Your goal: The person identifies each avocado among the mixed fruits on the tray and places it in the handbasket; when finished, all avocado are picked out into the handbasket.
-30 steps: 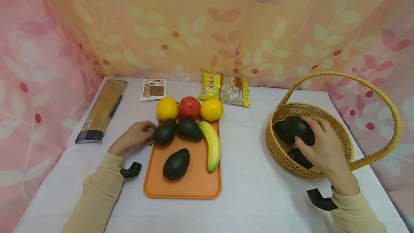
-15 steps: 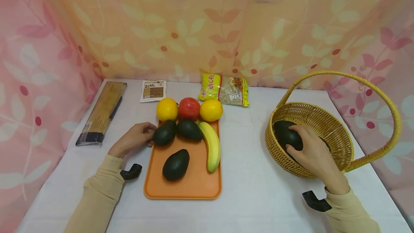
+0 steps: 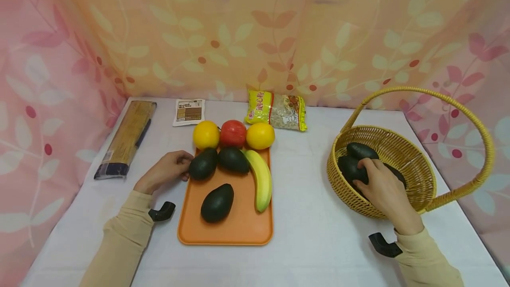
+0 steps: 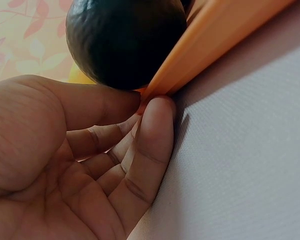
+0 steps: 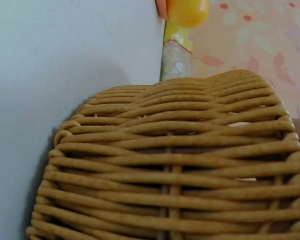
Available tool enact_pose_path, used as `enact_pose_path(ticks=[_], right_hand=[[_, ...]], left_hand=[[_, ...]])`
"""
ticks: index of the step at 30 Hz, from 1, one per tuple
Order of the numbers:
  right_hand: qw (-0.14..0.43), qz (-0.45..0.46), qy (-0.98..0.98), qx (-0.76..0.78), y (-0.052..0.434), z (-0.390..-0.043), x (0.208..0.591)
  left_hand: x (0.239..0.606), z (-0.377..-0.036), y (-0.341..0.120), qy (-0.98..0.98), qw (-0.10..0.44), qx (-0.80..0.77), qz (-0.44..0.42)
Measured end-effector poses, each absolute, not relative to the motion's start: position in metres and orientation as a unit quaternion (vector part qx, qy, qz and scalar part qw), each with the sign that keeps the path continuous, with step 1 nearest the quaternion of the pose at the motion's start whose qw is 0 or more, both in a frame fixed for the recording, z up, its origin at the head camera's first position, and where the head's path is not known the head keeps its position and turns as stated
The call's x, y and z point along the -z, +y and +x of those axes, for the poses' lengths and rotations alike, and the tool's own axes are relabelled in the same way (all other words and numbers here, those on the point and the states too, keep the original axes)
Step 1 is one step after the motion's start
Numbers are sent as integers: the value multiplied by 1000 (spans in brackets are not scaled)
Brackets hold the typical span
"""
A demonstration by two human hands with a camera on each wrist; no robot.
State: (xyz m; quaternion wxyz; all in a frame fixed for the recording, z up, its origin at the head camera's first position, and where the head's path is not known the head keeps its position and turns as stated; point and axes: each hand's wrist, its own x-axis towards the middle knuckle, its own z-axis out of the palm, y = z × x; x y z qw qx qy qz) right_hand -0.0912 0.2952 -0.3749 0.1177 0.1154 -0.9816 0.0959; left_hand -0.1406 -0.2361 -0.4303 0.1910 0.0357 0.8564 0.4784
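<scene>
My left hand pinches the left rim of an orange tray, beside a dark avocado. The left wrist view shows the thumb and a finger of that hand closed on the tray's rim under the avocado. My right hand reaches into a wicker basket and grips an avocado low inside it. A second avocado lies just behind, and another dark one shows past my hand. The right wrist view shows only the basket wall.
The tray also holds two more avocados, a banana, two oranges and a red fruit. Behind lie a spaghetti pack, a small sachet and a yellow bag. Curtains wall three sides.
My right hand has lowered its avocado from above the basket's rim down inside the basket, next to the others. The left hand has stayed on the tray's rim.
</scene>
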Motion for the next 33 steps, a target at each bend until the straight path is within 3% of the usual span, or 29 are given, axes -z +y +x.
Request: enact_pose_path(ticks=[11, 20, 23, 28, 33], right_hand=[[119, 113, -982, -97, 292, -89, 375], [262, 185, -937, -136, 259, -84, 352], [285, 226, -917, -163, 238, -85, 342], [271, 307, -891, -195, 199, -88, 336], [203, 407, -867, -205, 155, -91, 347]], left_hand=[[423, -138, -233, 855, 191, -481, 37], [427, -141, -236, 854, 191, -482, 38], [429, -141, -237, 853, 191, -484, 36], [429, -140, -237, 851, 191, -487, 39], [430, -138, -237, 850, 190, -491, 39]])
